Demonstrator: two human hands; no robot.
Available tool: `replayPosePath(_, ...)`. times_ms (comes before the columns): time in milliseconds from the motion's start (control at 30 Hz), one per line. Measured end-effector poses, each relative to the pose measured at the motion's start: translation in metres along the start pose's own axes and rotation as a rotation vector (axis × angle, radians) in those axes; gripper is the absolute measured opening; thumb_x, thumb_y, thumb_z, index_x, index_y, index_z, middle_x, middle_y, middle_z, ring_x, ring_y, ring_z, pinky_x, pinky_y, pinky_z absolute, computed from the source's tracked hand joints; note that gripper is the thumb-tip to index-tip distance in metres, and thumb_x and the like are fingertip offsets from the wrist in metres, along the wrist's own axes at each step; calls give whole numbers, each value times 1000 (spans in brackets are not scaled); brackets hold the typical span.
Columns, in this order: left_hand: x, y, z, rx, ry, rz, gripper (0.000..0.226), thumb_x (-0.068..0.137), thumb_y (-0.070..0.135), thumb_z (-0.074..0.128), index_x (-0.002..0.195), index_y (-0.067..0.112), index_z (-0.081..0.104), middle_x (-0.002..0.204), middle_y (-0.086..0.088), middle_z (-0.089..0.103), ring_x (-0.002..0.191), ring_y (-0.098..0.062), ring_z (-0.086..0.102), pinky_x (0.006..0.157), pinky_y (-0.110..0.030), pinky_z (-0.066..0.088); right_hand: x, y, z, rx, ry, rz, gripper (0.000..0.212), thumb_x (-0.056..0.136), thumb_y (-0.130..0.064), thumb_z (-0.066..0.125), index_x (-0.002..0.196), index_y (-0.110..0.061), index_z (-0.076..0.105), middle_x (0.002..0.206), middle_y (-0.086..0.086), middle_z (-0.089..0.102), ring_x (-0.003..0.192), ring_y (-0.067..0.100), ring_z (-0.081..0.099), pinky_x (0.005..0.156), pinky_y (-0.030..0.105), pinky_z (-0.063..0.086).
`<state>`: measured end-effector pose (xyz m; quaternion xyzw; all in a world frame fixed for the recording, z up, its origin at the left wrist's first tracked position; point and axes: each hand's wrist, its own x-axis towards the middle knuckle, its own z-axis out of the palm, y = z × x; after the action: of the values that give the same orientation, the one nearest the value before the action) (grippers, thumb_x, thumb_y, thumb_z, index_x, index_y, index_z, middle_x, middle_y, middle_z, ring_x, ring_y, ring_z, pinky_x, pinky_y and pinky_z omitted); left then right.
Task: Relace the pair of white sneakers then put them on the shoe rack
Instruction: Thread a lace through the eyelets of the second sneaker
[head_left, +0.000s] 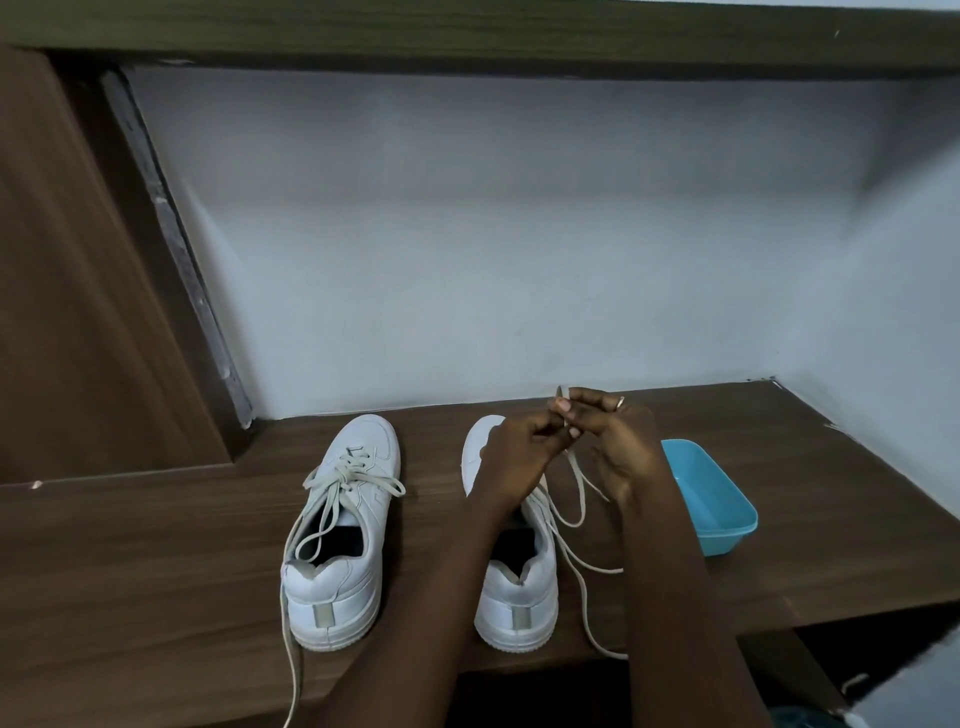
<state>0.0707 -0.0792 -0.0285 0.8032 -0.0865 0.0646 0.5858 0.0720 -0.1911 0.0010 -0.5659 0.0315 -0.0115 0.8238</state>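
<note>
Pair on worktop (156, 545), lower centre of frame: first sneaker (343, 535) laced, ends trailing loose; second sneaker (517, 592), to its right, seemingly part-laced, its lace (577, 499) pinched above the toe by left hand (519, 452) and right hand (621, 449), fingers curled; racking judged outstanding.

The left hand (511, 457) and its forearm hide the tongue and eyelets of the right sneaker (519, 597). Above that sneaker's toe, which fingers pinch the lace (579, 499) is too small to tell. Left of it, the other sneaker (337, 545) has a trailing lace (296, 670) cut off by the bottom edge.
</note>
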Motion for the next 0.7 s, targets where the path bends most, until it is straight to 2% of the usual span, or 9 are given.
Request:
replayPosePath(67, 1, -1, -1, 10, -2, 24, 23, 85, 25, 68, 76, 4, 69, 70, -10, 64, 70, -17, 58, 72, -33, 42, 0, -1, 0, 3, -11, 0, 14, 81, 9, 63, 81, -5, 64, 67, 4, 70, 65, 13, 67, 56, 20, 55)
replayPosePath(100, 2, -2, -1, 64, -32, 12, 25, 83, 26, 70, 73, 4, 68, 67, -10, 59, 68, -16, 54, 71, -32, 40, 0, -1, 0, -19, -2, -4, 14, 80, 7, 65, 81, -7, 64, 71, 4, 71, 69, 11, 67, 57, 21, 53)
replayPosePath(167, 4, -5, -1, 277, -144, -51, 21, 81, 33, 71, 80, 12, 73, 74, -5, 65, 79, -16, 58, 82, -35, 42, 3, -1, -3, -48, 30, -24, 14, 78, 3, 68, 82, -11, 66, 79, 3, 71, 73, 5, 68, 66, 22, 47)
replayPosePath(233, 3, -8, 0, 489, -298, -75, 23, 80, 37, 71, 90, 17, 75, 94, -1, 70, 100, -18, 59, 95, -40, 41, 3, -3, -4, -35, 48, -38, 15, 77, 2, 70, 85, -11, 67, 81, 0, 72, 71, -3, 68, 70, 22, 41)
replayPosePath(333, -2, -9, 4, 637, -413, -80, 24, 82, 38, 69, 91, 16, 73, 100, 1, 68, 107, -19, 55, 98, -42, 33, 4, -4, -5, -46, 59, -53, 16, 77, -1, 71, 83, -15, 69, 79, -4, 73, 71, -5, 67, 70, 22, 38)
replayPosePath(467, -4, -5, 8, 399, -260, -59, 25, 82, 45, 66, 86, 21, 67, 87, 3, 67, 96, -18, 60, 93, -41, 42, 3, -3, -5, -62, 33, -21, 12, 78, -2, 70, 83, -13, 68, 80, 2, 71, 68, 5, 67, 52, 21, 49)
replayPosePath(533, -2, -2, 7, 255, -141, -51, 26, 84, 45, 63, 83, 19, 65, 79, 5, 66, 83, -12, 61, 82, -31, 45, 1, -2, -4, -114, 10, -15, 11, 77, 0, 71, 85, -7, 68, 74, 2, 71, 65, 9, 67, 51, 22, 49)
replayPosePath(633, -1, 1, 3, 180, -59, 17, 32, 90, 26, 62, 61, 15, 55, 47, 10, 47, 51, -1, 45, 55, -14, 30, 2, -2, -4, -135, -18, -9, 16, 77, 3, 70, 92, -1, 67, 66, 1, 70, 60, 12, 64, 53, 19, 50)
replayPosePath(700, 0, 1, 2, 208, -89, 31, 30, 90, 23, 62, 67, 3, 64, 46, 7, 42, 47, -3, 41, 51, -15, 28, 2, -2, -5, -133, -20, -2, 14, 78, 2, 69, 91, -4, 67, 64, -2, 70, 61, 10, 65, 50, 17, 49)
